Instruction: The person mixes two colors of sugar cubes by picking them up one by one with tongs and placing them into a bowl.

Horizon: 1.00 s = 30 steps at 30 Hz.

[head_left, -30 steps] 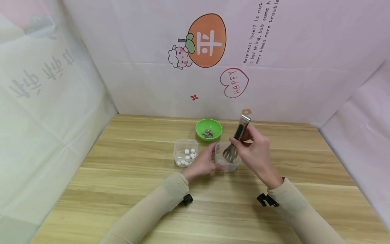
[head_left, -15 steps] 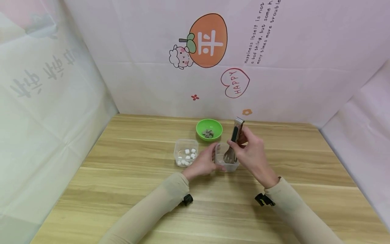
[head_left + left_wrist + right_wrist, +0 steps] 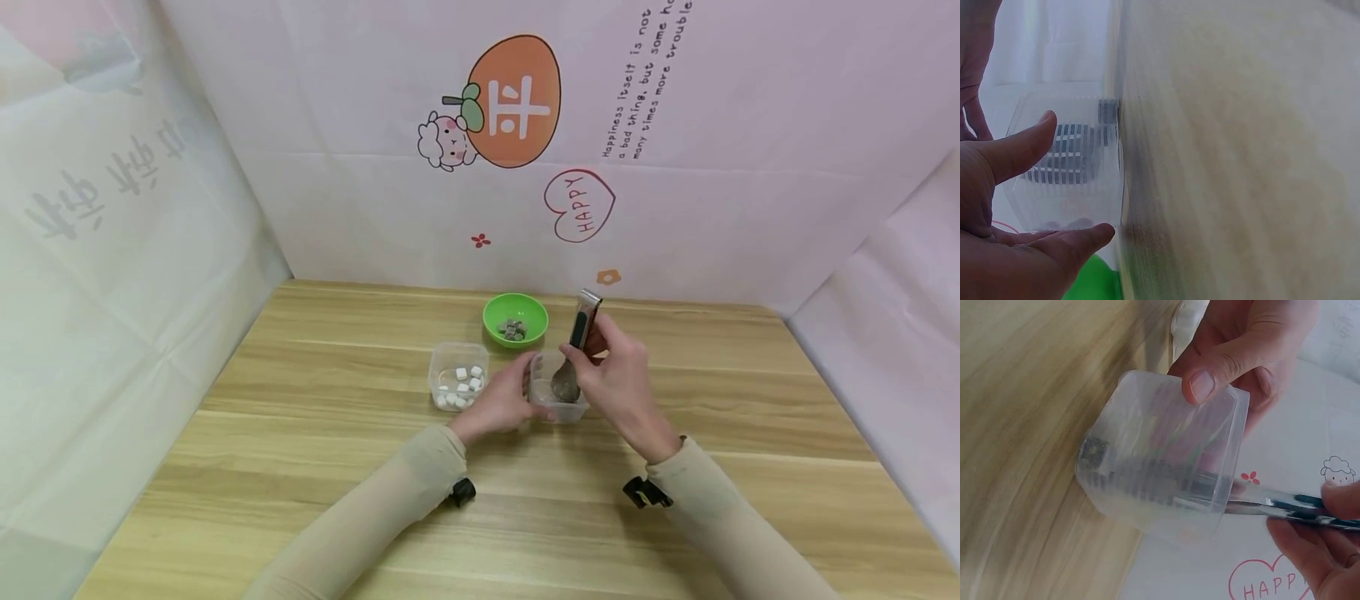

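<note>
In the head view my left hand [image 3: 501,398] grips a clear plastic container [image 3: 549,412] by its left side, thumb in front and fingers behind. My right hand [image 3: 621,379] pinches a pair of metal tongs [image 3: 583,321] with dark grip inlays. The tong heads point down inside that container. Through the cloudy wall in the right wrist view, a dark grey cube [image 3: 1093,452] shows at the container's bottom, by the tong tips. Whether the tips grip the cube is too blurred to tell. The left wrist view shows my left thumb [image 3: 1025,147] against the ribbed wall.
A second clear container [image 3: 444,367] with several white cubes [image 3: 461,374] stands left of my left hand. Behind sits a green bowl [image 3: 516,305] holding several grey-brown cubes [image 3: 512,329]. A printed cloth [image 3: 375,217] hangs behind the wooden table [image 3: 337,333].
My right hand has shifted slightly left, and the tongs stand more upright. Their heads look closer together than before. My left hand and the container have stayed in place.
</note>
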### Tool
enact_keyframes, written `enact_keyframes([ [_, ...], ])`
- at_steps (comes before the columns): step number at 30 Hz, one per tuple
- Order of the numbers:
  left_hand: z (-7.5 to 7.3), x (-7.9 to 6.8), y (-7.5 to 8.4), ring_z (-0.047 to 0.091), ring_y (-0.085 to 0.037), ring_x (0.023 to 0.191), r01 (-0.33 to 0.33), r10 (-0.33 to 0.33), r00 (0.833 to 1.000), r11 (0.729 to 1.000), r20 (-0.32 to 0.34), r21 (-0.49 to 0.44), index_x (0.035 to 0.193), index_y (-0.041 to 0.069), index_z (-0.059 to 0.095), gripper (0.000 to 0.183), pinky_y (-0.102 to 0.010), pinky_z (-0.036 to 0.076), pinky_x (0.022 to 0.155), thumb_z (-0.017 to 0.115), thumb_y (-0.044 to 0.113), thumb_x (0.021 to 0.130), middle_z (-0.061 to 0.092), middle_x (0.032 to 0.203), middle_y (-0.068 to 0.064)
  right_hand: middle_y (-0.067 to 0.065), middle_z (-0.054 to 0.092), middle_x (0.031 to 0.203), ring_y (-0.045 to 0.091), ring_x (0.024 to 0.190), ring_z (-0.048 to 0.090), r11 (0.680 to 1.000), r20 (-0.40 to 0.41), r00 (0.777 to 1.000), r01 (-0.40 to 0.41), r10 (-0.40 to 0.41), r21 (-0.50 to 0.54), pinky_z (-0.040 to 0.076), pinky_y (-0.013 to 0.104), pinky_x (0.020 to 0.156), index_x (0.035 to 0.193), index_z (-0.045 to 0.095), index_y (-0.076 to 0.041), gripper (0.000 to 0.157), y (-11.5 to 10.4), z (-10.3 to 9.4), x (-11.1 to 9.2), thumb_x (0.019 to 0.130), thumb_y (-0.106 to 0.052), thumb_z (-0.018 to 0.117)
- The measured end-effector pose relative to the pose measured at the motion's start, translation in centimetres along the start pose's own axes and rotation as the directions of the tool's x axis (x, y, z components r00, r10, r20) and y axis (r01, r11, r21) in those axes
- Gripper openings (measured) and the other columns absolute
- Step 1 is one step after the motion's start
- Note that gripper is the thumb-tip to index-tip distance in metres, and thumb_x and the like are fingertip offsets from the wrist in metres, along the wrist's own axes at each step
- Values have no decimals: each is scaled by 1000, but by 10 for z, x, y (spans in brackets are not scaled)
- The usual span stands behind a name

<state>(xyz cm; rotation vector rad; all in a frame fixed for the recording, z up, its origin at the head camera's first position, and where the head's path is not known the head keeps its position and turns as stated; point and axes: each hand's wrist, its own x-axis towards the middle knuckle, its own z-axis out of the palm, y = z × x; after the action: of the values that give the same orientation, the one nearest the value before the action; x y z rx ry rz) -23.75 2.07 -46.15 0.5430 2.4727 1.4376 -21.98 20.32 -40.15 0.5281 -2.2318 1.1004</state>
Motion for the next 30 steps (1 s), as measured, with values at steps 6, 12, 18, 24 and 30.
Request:
enact_keyframes([
  [6,0,0,-1,51,-29,141,3,-3,1000,1000,-2,5,162,6,35,106,-41,40,119,96,13,76,52,156,-14,6,71,81,17,69,68,1000,-11,1000,0,0,9,61,18,64,104,64,-2,30,1,1,2,84,6,85],
  [12,0,1,0,52,-29,141,-7,7,1000,1000,1,-16,162,5,35,106,-40,41,118,96,13,76,52,156,-14,8,71,79,20,68,69,1000,0,1000,-2,2,6,58,14,62,103,64,0,33,3,0,1,80,9,86],
  [18,1,1,-2,50,-29,142,-8,8,1000,1000,4,-24,161,4,35,105,-38,41,119,97,14,76,50,157,-16,9,69,76,21,65,67,1000,-7,1000,-13,13,4,54,8,62,101,64,1,31,8,0,-3,81,10,85],
  [24,0,1,-2,50,-29,143,-5,5,1000,1000,5,-23,162,3,34,105,-38,40,119,96,12,77,50,157,-15,8,70,77,21,66,67,1000,-31,999,-10,10,19,56,11,64,99,64,1,27,10,4,-3,83,7,85],
  [30,1,2,-3,52,-28,141,-18,19,1000,999,12,-43,160,4,36,102,-37,42,117,95,8,77,52,156,-15,8,70,78,21,68,68,997,-53,998,-28,32,66,59,14,66,97,63,1,28,9,6,-2,83,8,86],
])
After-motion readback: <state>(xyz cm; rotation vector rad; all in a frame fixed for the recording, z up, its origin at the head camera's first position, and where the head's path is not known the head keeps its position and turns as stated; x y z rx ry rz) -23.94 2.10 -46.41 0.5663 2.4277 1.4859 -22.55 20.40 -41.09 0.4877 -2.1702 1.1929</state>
